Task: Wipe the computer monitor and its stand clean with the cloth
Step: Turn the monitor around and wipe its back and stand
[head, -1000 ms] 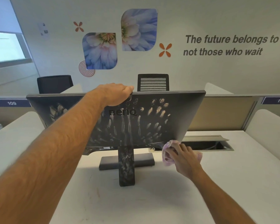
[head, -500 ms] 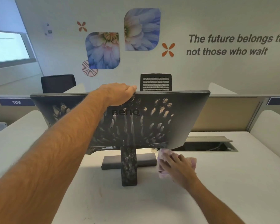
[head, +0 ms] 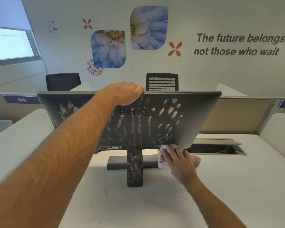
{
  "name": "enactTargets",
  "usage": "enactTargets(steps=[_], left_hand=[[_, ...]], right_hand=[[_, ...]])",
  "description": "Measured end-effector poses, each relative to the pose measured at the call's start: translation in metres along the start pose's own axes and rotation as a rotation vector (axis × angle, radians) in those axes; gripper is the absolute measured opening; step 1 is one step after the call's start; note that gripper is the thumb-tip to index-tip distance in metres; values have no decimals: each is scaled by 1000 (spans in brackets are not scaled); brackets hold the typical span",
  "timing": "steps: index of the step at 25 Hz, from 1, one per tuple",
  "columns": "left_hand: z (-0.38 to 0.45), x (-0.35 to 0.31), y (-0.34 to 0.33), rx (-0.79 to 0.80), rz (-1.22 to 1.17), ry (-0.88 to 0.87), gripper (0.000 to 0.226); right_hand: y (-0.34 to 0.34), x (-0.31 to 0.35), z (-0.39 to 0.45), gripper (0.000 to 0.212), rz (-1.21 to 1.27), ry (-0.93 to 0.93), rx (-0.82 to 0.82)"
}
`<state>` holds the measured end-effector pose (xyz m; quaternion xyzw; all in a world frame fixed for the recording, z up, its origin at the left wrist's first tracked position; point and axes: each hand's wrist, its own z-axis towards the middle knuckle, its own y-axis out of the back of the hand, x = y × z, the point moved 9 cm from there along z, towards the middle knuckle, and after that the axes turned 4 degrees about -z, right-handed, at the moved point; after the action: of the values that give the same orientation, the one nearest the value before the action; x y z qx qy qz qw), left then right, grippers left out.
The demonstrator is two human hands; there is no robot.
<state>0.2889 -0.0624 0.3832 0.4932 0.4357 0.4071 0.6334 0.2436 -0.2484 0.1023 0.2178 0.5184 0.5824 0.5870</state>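
Working from my end of the white table (head: 220, 195) outward, I see my right hand (head: 179, 159) nearest, fingers spread fairly flat and pressing the pink cloth (head: 197, 160) against the lower right edge of the monitor (head: 187, 116). That cloth looks soft and limp, so I judge it needs a bunched palmful to keep from slipping. Just beside it stands the stand (head: 135, 167), its upright neck smeared with pale marks, its base flat on the table. Behind, the monitor shows me its back, tilted, streaked with dusty fingermarks. It seems light but top-heavy and easily tipped, so I brace it: my left hand (head: 127, 93) curls over the top edge near the middle, gripping the rim rather than the fragile screen side.
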Motion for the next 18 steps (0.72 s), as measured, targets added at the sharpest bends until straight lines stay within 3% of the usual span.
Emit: enactTargets(steps=[4, 9, 13, 18], left_hand=[[-2, -5, 1, -1, 4, -13, 59], [-3, -3, 2, 0, -9, -10, 59], [-6, -7, 2, 6, -12, -22, 57], [-6, -6, 2, 6, -19, -16, 58]], right_hand=[[-17, 2, -6, 71, -7, -2, 92], [-9, -4, 0, 66, 41, -57, 57], [-21, 5, -6, 74, 39, -39, 131], [-5, 10, 8, 66, 129, -35, 44]])
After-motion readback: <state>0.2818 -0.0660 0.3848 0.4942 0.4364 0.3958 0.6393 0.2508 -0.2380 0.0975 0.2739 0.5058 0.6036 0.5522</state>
